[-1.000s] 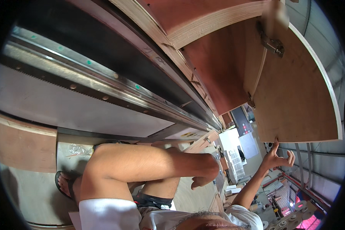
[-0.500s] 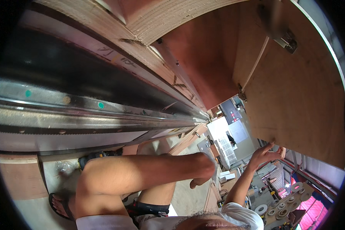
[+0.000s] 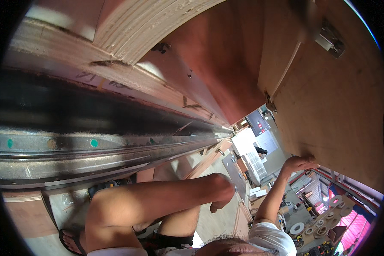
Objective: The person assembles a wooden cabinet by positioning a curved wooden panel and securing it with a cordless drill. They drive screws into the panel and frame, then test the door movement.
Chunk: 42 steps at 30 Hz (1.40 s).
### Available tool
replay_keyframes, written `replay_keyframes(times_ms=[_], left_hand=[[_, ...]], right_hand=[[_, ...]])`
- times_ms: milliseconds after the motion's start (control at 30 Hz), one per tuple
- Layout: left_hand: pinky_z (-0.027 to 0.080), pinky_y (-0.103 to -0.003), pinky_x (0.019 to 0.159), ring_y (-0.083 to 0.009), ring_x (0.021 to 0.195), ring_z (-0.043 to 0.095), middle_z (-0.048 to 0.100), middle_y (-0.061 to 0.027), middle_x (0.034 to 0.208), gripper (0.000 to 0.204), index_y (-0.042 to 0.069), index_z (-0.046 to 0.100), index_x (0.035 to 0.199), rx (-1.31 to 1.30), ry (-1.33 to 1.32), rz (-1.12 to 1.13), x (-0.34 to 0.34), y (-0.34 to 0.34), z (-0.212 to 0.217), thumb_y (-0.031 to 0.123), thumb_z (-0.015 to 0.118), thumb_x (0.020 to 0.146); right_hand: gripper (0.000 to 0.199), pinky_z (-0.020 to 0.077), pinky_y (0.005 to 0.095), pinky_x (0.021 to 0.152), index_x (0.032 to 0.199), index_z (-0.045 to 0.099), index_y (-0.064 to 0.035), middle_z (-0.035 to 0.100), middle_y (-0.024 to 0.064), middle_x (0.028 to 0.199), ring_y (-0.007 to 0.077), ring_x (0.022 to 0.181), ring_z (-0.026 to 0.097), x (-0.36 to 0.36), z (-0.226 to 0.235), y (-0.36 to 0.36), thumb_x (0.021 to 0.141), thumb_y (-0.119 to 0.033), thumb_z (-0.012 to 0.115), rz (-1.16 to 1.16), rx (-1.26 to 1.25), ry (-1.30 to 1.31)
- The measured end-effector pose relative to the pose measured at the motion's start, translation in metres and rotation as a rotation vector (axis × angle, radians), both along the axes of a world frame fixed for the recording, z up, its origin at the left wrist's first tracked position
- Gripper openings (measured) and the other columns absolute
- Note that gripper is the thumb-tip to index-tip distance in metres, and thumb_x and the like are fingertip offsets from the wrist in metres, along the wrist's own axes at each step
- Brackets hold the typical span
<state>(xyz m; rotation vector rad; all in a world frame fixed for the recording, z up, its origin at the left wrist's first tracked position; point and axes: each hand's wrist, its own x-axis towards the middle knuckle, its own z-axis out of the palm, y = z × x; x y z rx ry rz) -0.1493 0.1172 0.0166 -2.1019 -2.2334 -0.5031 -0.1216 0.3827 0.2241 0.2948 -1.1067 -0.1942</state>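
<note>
A hinged wooden cabinet door (image 3: 337,111) hangs at the upper right, above my right hand (image 3: 300,164). My right arm is raised, and the fingers bend around the door's lower edge, with the fingertips partly hidden. My left arm is bent at the elbow. My left hand (image 3: 224,194) droops from the wrist near the middle of the view, with one finger or thumb pointing down and the others out of sight. A metal hinge cup (image 3: 330,40) is on the door's inner face, and another hinge (image 3: 269,102) sits by the cabinet opening.
The cabinet's reddish inside (image 3: 226,64) and thick plywood edge (image 3: 149,30) fill the top. A long metal rail (image 3: 72,143) runs along the left. A power tool (image 3: 111,184) lies on the floor behind my left arm. Tape rolls (image 3: 315,228) lie on a bench at lower right.
The view has shifted slightly. The door sits a little farther right in it, and my right hand's fingers lie closer against the edge. My left hand has barely moved.
</note>
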Motion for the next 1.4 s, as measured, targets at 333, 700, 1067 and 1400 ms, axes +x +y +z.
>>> replay_keyframes(times_ms=[333,700,1067,1400], left_hand=[[0.055,-0.038,0.082,-0.0270,0.095,0.069,0.074,-0.0129,0.099,0.041,0.009,0.078,0.094,-0.116,-0.034,0.087,0.002,0.001,-0.002,0.029,0.089,0.059],[0.055,-0.038,0.083,-0.0275,0.096,0.068,0.074,-0.0125,0.101,0.043,0.010,0.078,0.096,-0.191,-0.038,0.175,0.011,-0.008,-0.020,0.030,0.089,0.059],[0.055,-0.037,0.081,-0.0261,0.091,0.070,0.075,-0.0112,0.097,0.042,0.013,0.079,0.092,-0.167,-0.012,0.327,0.024,-0.011,-0.088,0.030,0.089,0.055],[0.057,-0.043,0.076,-0.0288,0.088,0.070,0.073,-0.0114,0.093,0.037,0.007,0.075,0.098,-0.596,-0.434,0.770,0.060,-0.163,-0.085,0.032,0.081,0.071]], right_hand=[[0.072,0.0286,0.0463,0.109,0.140,0.032,0.0130,0.035,0.0330,0.137,0.0396,0.127,0.039,-0.010,-0.001,-0.013,0.108,-0.051,0.026,0.110,0.061,0.076],[0.048,0.0338,0.0421,0.105,0.131,0.034,0.0052,0.039,0.0182,0.126,0.0269,0.120,0.043,0.005,-0.049,-0.039,0.108,-0.037,0.039,0.153,0.064,-0.204],[0.031,0.0320,0.0390,0.107,0.126,0.046,-0.0003,0.047,0.0114,0.122,0.0236,0.117,0.044,-0.005,-0.207,-0.101,0.103,-0.020,0.051,0.789,-0.238,-0.736],[0.074,0.0415,0.0459,0.106,0.140,0.044,-0.0006,0.055,0.0259,0.133,0.0398,0.126,0.052,-0.001,-0.629,-0.146,0.087,-0.043,0.071,0.260,0.541,-2.552]])
